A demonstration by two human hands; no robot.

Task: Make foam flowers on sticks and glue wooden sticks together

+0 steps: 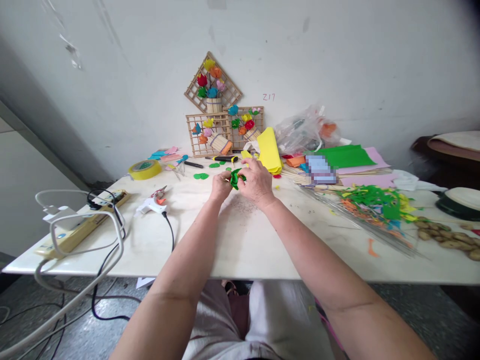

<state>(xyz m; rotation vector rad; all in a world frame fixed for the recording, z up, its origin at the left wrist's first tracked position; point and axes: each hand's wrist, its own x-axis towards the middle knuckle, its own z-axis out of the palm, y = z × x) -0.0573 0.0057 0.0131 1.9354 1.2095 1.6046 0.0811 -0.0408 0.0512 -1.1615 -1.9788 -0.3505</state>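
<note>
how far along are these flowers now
Three lattice panels with coloured flowers look finished, standing by the wall. In progress: a green petalled piece, held between the left hand and right hand. Probably left: the loose green cutouts lying on the table, not yet attached. The planned total can't be told.

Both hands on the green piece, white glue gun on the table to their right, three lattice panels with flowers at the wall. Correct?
One error: the head view shows the white glue gun on the table to their left. The rest holds: left hand and right hand on the green piece, three lattice panels with flowers at the wall.
</note>
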